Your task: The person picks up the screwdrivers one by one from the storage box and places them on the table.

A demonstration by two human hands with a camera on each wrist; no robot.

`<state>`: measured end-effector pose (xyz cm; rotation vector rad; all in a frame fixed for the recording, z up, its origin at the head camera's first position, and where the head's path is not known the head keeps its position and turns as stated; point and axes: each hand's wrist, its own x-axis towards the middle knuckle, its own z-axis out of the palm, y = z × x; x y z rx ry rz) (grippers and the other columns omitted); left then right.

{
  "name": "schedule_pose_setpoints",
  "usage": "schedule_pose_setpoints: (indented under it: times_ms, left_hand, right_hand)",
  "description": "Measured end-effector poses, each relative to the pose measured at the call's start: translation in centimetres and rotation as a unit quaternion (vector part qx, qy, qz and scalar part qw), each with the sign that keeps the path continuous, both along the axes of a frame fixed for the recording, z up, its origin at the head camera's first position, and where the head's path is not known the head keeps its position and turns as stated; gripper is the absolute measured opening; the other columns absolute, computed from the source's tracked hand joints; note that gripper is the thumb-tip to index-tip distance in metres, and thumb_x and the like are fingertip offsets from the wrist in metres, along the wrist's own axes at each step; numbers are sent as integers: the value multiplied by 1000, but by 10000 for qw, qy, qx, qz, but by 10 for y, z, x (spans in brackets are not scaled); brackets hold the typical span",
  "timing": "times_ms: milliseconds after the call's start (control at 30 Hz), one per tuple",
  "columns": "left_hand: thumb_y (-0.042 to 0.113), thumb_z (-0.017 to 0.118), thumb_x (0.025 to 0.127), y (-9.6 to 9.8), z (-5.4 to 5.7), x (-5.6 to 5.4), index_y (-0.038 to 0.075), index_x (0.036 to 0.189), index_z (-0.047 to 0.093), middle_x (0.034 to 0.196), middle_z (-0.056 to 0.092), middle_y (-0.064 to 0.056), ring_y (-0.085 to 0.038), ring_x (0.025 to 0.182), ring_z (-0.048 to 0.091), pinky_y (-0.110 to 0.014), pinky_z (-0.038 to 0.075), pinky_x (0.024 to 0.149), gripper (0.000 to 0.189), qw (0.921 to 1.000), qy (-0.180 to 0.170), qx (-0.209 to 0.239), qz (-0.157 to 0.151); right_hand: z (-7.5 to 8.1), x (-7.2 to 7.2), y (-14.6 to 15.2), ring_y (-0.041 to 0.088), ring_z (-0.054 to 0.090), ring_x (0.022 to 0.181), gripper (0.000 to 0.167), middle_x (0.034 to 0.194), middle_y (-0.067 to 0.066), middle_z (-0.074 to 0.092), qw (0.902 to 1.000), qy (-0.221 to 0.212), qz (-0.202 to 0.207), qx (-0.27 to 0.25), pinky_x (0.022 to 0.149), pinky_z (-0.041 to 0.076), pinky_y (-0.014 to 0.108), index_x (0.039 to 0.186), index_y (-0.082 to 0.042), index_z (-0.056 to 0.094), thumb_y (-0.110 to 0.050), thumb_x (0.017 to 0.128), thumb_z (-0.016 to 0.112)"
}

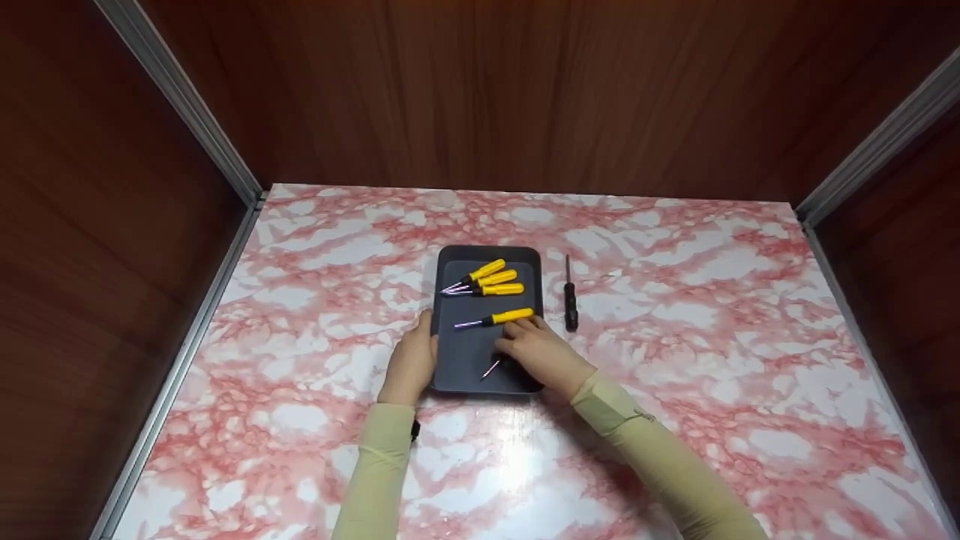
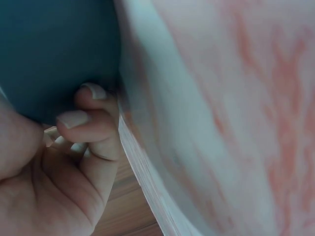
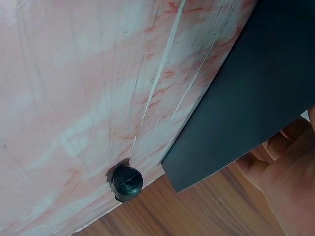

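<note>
My left hand (image 1: 410,361) grips the left wall of a dark grey rectangular tray (image 1: 459,358); in the left wrist view its fingers (image 2: 88,125) curl against the tray's outer side (image 2: 59,49). Over the tray's right wall reaches my right hand (image 1: 541,349), fingers bent down inside. From under it a screwdriver's thin metal shaft (image 1: 490,369) slants toward the near left, its handle mostly hidden by the hand. Just beyond these fingers lies a yellow-handled screwdriver (image 1: 512,316). Three more yellow-handled screwdrivers (image 1: 500,277) lie fanned together in the tray's far half.
A black-handled screwdriver (image 1: 571,306) lies on the table right of the tray, its handle end (image 3: 128,183) showing in the right wrist view. The marbled red-and-white table (image 1: 675,315) is bounded by brown wood panels (image 1: 480,97) at the back and sides.
</note>
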<state>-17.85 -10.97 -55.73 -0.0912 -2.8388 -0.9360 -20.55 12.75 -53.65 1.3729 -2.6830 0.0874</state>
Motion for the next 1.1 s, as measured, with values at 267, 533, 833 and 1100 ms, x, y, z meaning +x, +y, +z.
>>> schedule_pose_setpoints:
  times_ms: [267, 533, 833, 1100]
  left_hand:
    - [7, 56, 94, 1, 1, 0, 3, 134, 44, 99, 65, -28, -44, 83, 64, -55, 48, 71, 42, 9999, -106, 23, 63]
    - [7, 56, 94, 1, -1, 1, 4, 132, 45, 92, 65, -28, -44, 78, 64, -55, 47, 65, 39, 10000, 62, 28, 26]
    - [8, 55, 94, 1, -1, 0, 5, 132, 45, 90, 65, -27, -45, 76, 64, -56, 46, 65, 39, 9999, -36, 119, 42]
    - [7, 55, 94, 1, -2, 0, 4, 134, 44, 96, 65, -27, -44, 81, 64, -56, 47, 68, 41, 9999, -83, 109, 27]
  right_hand:
    - [3, 2, 0, 27, 52, 107, 25, 106, 6, 57, 9999, 80, 4, 99, 93, 38, 48, 106, -19, 67, -2, 89, 62]
    - [6, 3, 0, 26, 52, 106, 25, 105, 6, 56, 9997, 156, 50, 189, 92, 40, 46, 107, -18, 67, -2, 89, 62]
    - [8, 4, -1, 26, 53, 104, 23, 104, 6, 56, 9994, 295, 82, 142, 91, 41, 46, 105, -18, 66, -2, 88, 63]
    - [10, 5, -2, 26, 53, 102, 23, 104, 6, 55, 9985, 491, -22, 228, 88, 42, 46, 105, -19, 64, -2, 89, 62]
